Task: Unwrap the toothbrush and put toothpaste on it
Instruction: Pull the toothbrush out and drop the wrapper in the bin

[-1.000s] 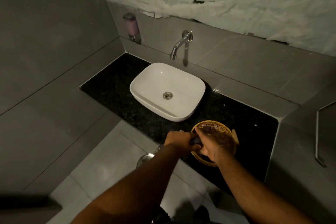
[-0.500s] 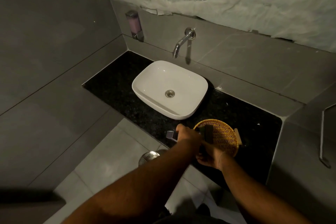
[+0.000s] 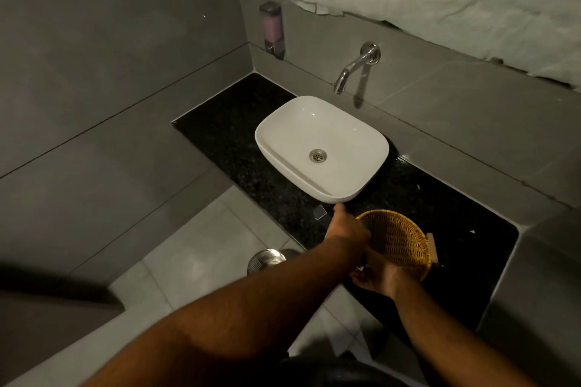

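Both of my hands meet at the counter's front edge, just left of a woven basket (image 3: 405,242). My left hand (image 3: 345,228) is closed around a slim dark toothbrush packet, whose grey end (image 3: 320,213) sticks out past my fingers toward the basin. Lower and closer to me, my right hand (image 3: 377,276) is curled around the packet's near end, with a small pale scrap showing at its fingertips. The hands and the dim light hide most of the packet. I see no toothpaste tube.
A white basin (image 3: 320,148) sits on the black stone counter (image 3: 220,135), under a wall faucet (image 3: 355,67). A soap dispenser (image 3: 272,28) hangs in the left corner. A wooden piece (image 3: 432,247) lies behind the basket. A metal bin lid (image 3: 267,259) is on the floor below.
My hands have drawn apart: the left moved up toward the basin with the packet's grey end, and the right dropped back off the basket toward me.
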Action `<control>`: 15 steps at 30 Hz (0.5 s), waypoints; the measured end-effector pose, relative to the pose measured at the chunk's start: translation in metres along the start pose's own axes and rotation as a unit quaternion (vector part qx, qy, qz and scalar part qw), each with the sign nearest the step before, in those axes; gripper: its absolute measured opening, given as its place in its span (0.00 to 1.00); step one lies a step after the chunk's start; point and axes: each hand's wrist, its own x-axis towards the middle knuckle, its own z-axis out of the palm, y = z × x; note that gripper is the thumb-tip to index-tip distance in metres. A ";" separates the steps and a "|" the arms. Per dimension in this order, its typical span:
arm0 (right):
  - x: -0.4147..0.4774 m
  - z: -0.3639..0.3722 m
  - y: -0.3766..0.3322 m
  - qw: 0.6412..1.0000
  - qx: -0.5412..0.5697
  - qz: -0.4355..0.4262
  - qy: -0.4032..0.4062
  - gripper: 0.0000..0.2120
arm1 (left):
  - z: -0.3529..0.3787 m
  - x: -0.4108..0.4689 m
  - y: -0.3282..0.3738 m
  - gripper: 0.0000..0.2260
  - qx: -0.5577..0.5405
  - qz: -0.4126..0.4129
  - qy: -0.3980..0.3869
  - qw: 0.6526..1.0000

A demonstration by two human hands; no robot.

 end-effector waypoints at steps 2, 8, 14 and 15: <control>0.001 0.000 0.000 1.000 -0.024 -0.003 0.007 0.13 | 0.000 -0.001 -0.002 0.16 -0.005 -0.005 0.000 1.000; 0.003 0.000 -0.002 0.993 -0.115 -0.003 0.013 0.20 | 0.004 0.003 -0.007 0.16 -0.027 -0.017 0.013 0.999; 0.001 0.000 -0.002 0.991 -0.136 0.009 -0.006 0.24 | 0.007 0.010 -0.011 0.20 -0.036 -0.019 0.043 0.998; 0.001 0.000 -0.002 0.990 -0.140 0.010 -0.004 0.24 | 0.009 0.010 -0.012 0.19 -0.033 -0.021 0.043 0.998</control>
